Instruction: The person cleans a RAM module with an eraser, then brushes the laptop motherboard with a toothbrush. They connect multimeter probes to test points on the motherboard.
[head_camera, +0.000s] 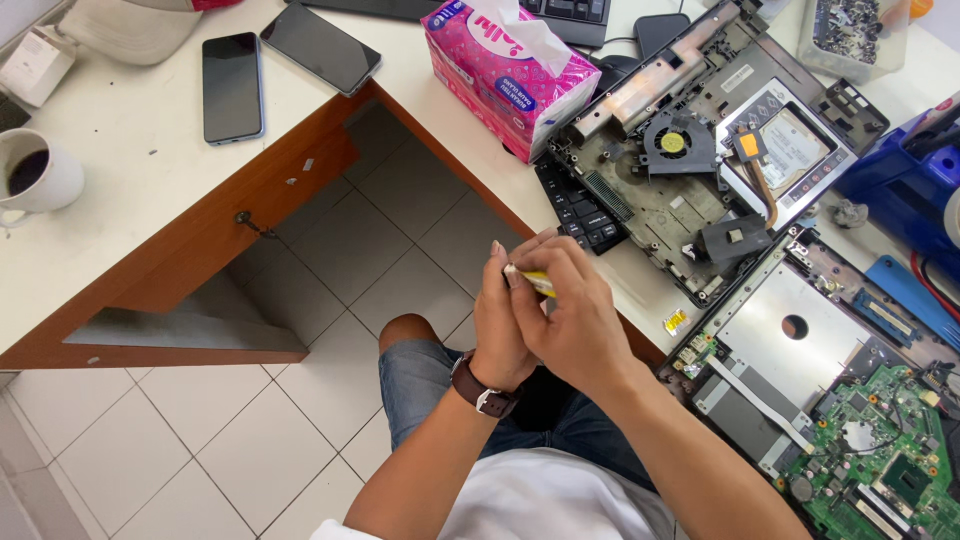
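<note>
I see both hands raised together over my lap, just off the desk edge. My left hand (500, 325), with a brown-strapped watch (485, 390) on its wrist, and my right hand (570, 320) are both closed around one small yellow tool (538, 282), a slim plastic piece with a pale tip poking out near the left fingertips; how each finger sits on it I cannot tell. To the right, on the white laminate desk (130, 150), lies one opened laptop base (700, 150), dull grey metal and plastic, with a round black fan (672, 142), a flat silvery drive (790, 145) and a copper-coloured strip beside it. A black keyboard (585, 210) juts out from under its near edge. Nearer me sits one green circuit board (880, 470), busy with chips, next to a flat metal plate (790, 335) with a round hole. One pink soft tissue pack (505, 70) stands behind the laptop. Far left, two glossy black phones (232, 85) lie flat, and one white mug (38, 172) holds dark liquid. Below, the floor (200, 440) is pale square tile, and the desk's side is brown wood.
</note>
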